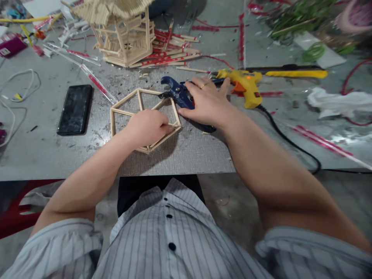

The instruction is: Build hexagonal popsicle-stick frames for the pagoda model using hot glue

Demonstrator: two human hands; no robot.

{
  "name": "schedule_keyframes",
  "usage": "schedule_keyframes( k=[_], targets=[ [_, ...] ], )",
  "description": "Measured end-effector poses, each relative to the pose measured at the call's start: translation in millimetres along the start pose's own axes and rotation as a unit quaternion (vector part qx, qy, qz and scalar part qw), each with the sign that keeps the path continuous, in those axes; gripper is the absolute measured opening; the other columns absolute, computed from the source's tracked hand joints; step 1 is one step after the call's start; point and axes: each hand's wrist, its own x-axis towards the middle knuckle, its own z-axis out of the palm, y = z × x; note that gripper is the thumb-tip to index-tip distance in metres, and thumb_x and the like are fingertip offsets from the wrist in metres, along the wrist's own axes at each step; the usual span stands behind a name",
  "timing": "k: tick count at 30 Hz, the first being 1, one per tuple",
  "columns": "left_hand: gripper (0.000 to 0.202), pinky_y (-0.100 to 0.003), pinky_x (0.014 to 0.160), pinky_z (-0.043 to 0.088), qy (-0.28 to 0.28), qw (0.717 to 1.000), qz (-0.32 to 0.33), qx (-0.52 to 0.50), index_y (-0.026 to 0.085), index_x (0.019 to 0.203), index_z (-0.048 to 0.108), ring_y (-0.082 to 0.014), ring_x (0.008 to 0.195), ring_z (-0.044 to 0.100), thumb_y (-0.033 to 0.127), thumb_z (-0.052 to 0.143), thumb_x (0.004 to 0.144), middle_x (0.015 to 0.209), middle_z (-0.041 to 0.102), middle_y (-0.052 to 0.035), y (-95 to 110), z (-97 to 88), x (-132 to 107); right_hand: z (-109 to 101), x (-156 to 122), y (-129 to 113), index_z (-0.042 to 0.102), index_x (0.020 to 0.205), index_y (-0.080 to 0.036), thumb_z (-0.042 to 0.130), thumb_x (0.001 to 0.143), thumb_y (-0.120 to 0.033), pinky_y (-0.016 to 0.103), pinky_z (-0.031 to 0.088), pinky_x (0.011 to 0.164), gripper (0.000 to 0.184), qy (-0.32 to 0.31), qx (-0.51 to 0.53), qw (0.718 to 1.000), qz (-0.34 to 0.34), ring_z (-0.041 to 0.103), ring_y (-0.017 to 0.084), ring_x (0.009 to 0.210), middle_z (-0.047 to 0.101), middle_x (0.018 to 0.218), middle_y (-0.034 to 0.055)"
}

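Observation:
A hexagonal frame of thin wooden sticks (124, 104) with inner spokes lies near the table's front edge. Over its middle, my left hand (148, 127) is closed, its fingertips pinching a stick by the right corner. The grip itself is partly hidden under the fingers. Blue-handled cutters (177, 93) rest beside the frame, their jaws overlapping its upper right corner. My right hand (207, 99) lies on the cutters' handles with fingers spread, a ring on one finger. Just right of those fingers lies a yellow hot glue gun (247, 83), its cord trailing right.
A small stick-built pavilion (124, 42) stands at the back, beside a pile of red-marked sticks (174, 50). A black phone (75, 110) lies left. A yellow-and-black tool (296, 73), crumpled white tissue (334, 100) and greenery (296, 19) lie right.

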Motion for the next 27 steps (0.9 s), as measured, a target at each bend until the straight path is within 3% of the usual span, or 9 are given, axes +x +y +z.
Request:
schedule_keyframes(
  k=[8, 15, 27],
  targets=[
    [0.035, -0.031, 0.068, 0.043, -0.017, 0.999, 0.003, 0.035, 0.021, 0.078, 0.074, -0.0243, 0.08, 0.066, 0.041, 0.049, 0.091, 0.075, 0.071, -0.0074, -2, 3.7, 2, 1, -1, 2, 0.048, 0.14, -0.027, 0.064, 0.08, -0.055, 0.082, 0.006, 0.111, 0.068, 0.005, 0.012, 1.0, -0.007, 0.024, 0.047, 0.146, 0.039, 0.156, 0.0142],
    [0.04, -0.029, 0.066, 0.042, -0.044, 0.998, 0.007, 0.052, 0.02, 0.091, 0.075, -0.0233, 0.084, 0.067, 0.042, 0.042, 0.094, 0.086, 0.074, -0.0083, 0, -1.2, -1, -2, 0, 2, 0.043, 0.145, -0.023, 0.056, 0.085, -0.057, 0.082, 0.015, 0.108, 0.07, -0.021, -0.015, 1.0, -0.006, 0.022, 0.049, 0.146, 0.036, 0.156, 0.0163],
    [0.043, -0.03, 0.065, 0.04, -0.073, 0.995, 0.013, 0.063, 0.022, 0.1, 0.076, -0.0237, 0.084, 0.067, 0.044, 0.04, 0.094, 0.088, 0.075, -0.0071, 3, -7.7, -3, 2, 2, 8, 0.039, 0.149, -0.02, 0.057, 0.085, -0.058, 0.082, 0.012, 0.107, 0.076, -0.02, -0.002, 1.0, -0.022, 0.024, 0.048, 0.145, 0.034, 0.157, 0.0185]
  ],
)
